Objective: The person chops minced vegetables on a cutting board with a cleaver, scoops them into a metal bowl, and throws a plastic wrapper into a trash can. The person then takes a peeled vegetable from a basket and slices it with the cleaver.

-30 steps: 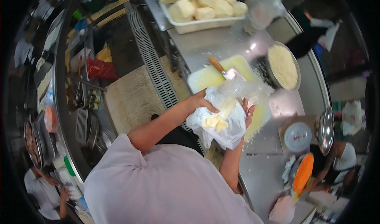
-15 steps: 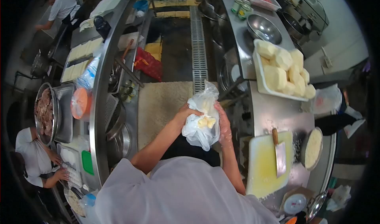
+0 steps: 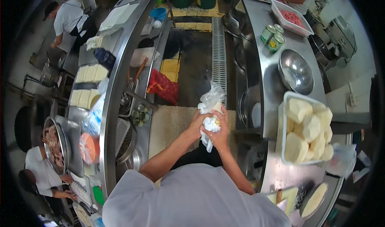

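Observation:
Both hands are wrapped round a white plastic bag [image 3: 211,100] in front of my body, above the beige mat. My left hand [image 3: 197,124] grips the bag's left side, and my right hand [image 3: 219,130] presses on it from the right. Pale yellow pieces show a little between the fingers, partly hidden by them. The thin top of the bag stands up above the hands, and a crumpled end hangs below.
At right, a steel counter holds a tray of peeled white roots [image 3: 284,136], a steel bowl [image 3: 296,71], cans [image 3: 276,42] and a cutting board [image 3: 289,195]. Steel shelving [image 3: 114,90] runs along the left. A red mesh sack [image 3: 163,86] lies beyond the mat [image 3: 168,124]. Several people work around.
The view has turned from the cutting board toward the aisle. My hands have closed in round the bag, which is now squeezed narrower, and its yellow pieces are mostly covered.

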A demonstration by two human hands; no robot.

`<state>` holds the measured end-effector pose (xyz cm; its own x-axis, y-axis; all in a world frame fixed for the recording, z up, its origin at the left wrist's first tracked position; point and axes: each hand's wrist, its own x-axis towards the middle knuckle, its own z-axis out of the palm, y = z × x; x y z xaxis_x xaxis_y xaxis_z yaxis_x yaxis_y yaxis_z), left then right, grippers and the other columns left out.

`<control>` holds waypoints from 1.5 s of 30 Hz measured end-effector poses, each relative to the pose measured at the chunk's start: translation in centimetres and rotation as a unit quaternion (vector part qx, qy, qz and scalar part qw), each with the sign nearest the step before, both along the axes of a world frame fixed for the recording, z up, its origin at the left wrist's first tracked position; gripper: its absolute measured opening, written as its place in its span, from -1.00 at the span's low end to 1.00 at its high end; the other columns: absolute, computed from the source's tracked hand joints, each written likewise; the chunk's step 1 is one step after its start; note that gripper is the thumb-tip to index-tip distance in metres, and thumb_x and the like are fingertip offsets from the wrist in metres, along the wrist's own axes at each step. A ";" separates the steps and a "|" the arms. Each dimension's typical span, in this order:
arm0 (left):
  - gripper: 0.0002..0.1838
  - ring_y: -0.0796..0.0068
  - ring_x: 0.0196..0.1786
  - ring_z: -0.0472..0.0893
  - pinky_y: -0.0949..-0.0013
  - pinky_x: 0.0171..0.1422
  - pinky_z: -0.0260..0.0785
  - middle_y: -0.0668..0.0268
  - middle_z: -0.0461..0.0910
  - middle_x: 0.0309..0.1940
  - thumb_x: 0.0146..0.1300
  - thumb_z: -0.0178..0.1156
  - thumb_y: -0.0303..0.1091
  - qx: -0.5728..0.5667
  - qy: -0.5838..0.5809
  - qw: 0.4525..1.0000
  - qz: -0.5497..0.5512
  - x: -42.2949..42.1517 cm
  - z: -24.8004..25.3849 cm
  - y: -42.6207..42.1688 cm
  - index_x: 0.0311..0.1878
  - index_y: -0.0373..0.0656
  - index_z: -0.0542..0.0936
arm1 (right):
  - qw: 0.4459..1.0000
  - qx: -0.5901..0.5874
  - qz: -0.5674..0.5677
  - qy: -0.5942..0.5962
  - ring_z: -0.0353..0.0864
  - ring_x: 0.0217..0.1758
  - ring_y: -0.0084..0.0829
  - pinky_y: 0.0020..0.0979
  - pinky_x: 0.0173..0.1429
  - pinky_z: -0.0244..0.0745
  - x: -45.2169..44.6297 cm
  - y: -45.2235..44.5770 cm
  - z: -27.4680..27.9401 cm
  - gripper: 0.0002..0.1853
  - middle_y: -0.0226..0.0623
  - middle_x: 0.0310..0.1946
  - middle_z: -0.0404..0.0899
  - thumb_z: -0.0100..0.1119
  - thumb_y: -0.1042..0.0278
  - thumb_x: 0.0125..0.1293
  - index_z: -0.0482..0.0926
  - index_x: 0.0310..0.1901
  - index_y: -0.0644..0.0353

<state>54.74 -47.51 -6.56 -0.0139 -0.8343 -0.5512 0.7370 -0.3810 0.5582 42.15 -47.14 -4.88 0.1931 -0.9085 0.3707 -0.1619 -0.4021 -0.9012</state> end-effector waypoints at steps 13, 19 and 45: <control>-0.46 0.36 0.26 0.55 0.24 0.38 0.36 0.25 0.56 0.20 0.28 0.25 -0.35 -0.048 -0.040 0.996 0.059 6.8 3.0 -27.1 0.33 -0.15 0.43 | 0.982 0.160 0.068 -0.077 0.36 0.52 -0.18 -0.23 0.49 0.27 6.4 -30.4 0.1 -0.40 0.04 0.50 0.30 0.56 0.53 0.00 0.63 0.16 0.21; -0.43 0.35 0.37 0.47 0.23 0.51 0.21 0.26 0.52 0.28 0.33 0.22 -0.30 -0.084 -0.045 0.995 -0.003 12.0 1.1 -39.7 0.38 -0.19 0.40 | 0.973 0.201 0.044 -0.105 0.35 0.53 -0.18 -0.24 0.52 0.22 10.7 -42.6 -2.5 -0.44 0.01 0.44 0.36 0.57 0.51 0.04 0.65 0.14 0.20; -0.43 0.45 0.31 0.48 0.24 0.27 0.34 0.37 0.50 0.32 0.46 0.04 -0.08 -0.101 -0.160 0.966 -0.175 20.8 5.4 -93.4 0.46 -0.10 0.36 | 0.892 0.346 0.039 -0.288 0.63 0.00 -0.54 -0.44 0.14 0.52 14.3 -97.2 -1.2 -0.46 -0.34 -0.05 0.66 0.50 0.49 0.13 0.57 0.18 0.26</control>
